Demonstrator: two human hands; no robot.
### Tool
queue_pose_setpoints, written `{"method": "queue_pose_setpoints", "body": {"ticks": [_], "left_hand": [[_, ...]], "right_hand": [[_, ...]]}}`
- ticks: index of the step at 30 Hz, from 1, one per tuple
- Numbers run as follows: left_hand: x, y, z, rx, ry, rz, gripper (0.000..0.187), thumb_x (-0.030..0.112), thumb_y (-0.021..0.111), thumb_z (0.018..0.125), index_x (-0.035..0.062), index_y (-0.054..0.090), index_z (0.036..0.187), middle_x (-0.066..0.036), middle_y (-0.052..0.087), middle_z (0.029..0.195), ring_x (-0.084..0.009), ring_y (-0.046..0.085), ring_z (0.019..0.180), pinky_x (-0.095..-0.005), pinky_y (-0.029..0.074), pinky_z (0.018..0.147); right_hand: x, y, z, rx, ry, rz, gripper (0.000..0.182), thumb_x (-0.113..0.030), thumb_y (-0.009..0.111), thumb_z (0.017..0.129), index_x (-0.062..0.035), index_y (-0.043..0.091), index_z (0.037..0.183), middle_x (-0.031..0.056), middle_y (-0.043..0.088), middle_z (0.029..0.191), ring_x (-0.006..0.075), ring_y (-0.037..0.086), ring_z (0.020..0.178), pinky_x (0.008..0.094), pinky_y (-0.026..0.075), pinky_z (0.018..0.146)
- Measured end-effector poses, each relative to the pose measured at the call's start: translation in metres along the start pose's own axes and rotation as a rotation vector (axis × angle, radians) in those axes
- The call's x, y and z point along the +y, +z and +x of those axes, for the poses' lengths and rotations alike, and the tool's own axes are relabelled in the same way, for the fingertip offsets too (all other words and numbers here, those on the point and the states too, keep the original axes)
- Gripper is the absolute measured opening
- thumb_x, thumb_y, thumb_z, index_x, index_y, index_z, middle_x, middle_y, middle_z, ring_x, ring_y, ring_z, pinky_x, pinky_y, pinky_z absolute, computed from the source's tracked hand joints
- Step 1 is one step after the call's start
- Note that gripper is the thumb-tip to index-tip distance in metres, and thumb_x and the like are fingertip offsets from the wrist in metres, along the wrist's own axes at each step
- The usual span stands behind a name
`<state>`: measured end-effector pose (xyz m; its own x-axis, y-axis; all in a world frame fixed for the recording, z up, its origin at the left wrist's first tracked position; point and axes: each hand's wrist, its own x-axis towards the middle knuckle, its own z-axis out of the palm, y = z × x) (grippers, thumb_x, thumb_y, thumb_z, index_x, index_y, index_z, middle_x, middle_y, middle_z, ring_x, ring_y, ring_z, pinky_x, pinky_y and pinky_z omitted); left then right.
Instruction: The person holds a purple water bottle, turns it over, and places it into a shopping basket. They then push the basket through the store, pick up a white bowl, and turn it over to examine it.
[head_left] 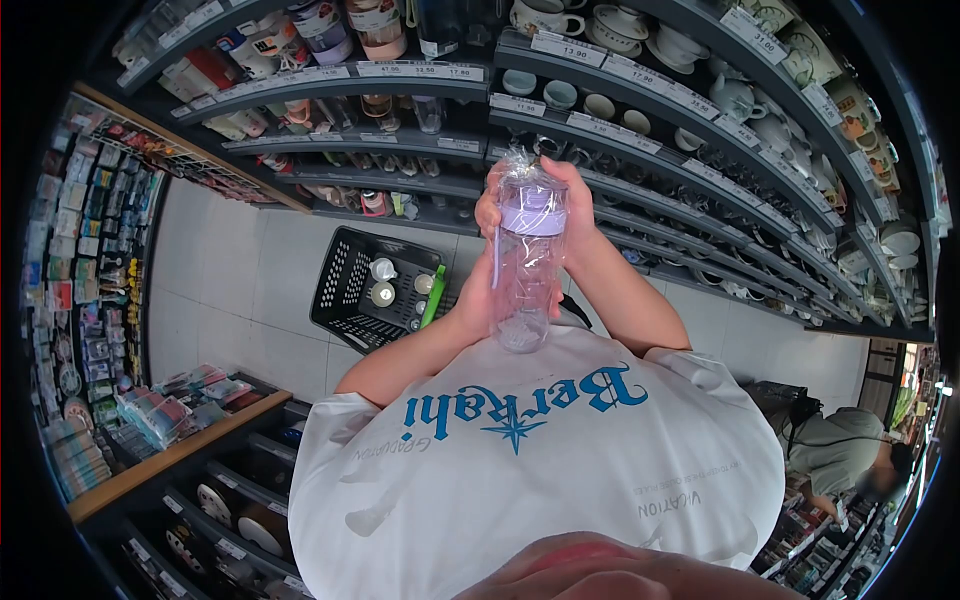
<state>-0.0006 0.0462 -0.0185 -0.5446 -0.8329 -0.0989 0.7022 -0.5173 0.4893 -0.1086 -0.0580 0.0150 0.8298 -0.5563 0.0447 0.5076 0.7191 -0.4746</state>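
Note:
A clear water bottle with a lilac lid and a lilac strap is in front of my chest. Crinkled transparent plastic wrap covers it and bunches up above the lid. My left hand is closed around its left side, fingers partly behind the bottle. On the other side, my right hand grips the bottle near the lid and wrap; some of its fingers are hidden. The base of the bottle is close to my white shirt.
On the floor to the left stands a black shopping basket holding white cups and a green item. Shelves ahead carry bottles, bowls and a teapot. Another person is at the right. A wood-edged display stands at lower left.

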Motion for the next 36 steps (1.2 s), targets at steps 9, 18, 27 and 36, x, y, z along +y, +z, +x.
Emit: {"method": "queue_pose_setpoints", "body": {"ticks": [9,18,27,36], "left_hand": [[-0.0009,0.0006,0.0006,0.017,-0.001,0.016,0.077,0.067,0.016,0.089,0.0033,0.050,0.117,-0.022,0.061,0.089,-0.0325,0.063,0.075,-0.0400,0.051,0.070],[-0.0017,0.0028,0.0013,0.024,-0.003,0.029,0.077,0.067,0.017,0.089,0.0032,0.050,0.116,-0.022,0.061,0.090,-0.0326,0.063,0.076,-0.0401,0.051,0.070],[-0.0019,0.0048,0.0011,-0.001,0.020,0.055,0.077,0.068,0.019,0.089,0.0032,0.049,0.117,-0.020,0.061,0.091,-0.0313,0.063,0.078,-0.0393,0.051,0.072],[-0.0021,0.0046,0.0015,0.017,-0.025,0.048,0.079,0.068,0.017,0.088,0.0026,0.050,0.118,-0.020,0.061,0.092,-0.0312,0.063,0.079,-0.0398,0.050,0.072]], "right_hand": [[-0.0015,0.0024,0.0005,0.009,-0.001,-0.006,0.052,-0.051,0.042,0.084,-0.0035,0.055,0.101,0.0202,0.058,0.081,0.0281,0.054,0.079,0.0355,0.045,0.071],[-0.0018,0.0004,-0.0026,0.025,-0.004,0.008,0.053,-0.053,0.042,0.083,-0.0043,0.055,0.101,0.0202,0.058,0.083,0.0278,0.054,0.080,0.0352,0.045,0.071],[-0.0022,0.0007,-0.0057,0.048,-0.003,-0.014,0.053,-0.054,0.042,0.083,-0.0045,0.054,0.100,0.0209,0.058,0.083,0.0284,0.054,0.080,0.0349,0.045,0.070],[-0.0022,-0.0032,-0.0074,0.043,-0.002,0.007,0.053,-0.053,0.042,0.083,-0.0039,0.055,0.101,0.0215,0.058,0.083,0.0293,0.054,0.080,0.0355,0.044,0.071]]}}
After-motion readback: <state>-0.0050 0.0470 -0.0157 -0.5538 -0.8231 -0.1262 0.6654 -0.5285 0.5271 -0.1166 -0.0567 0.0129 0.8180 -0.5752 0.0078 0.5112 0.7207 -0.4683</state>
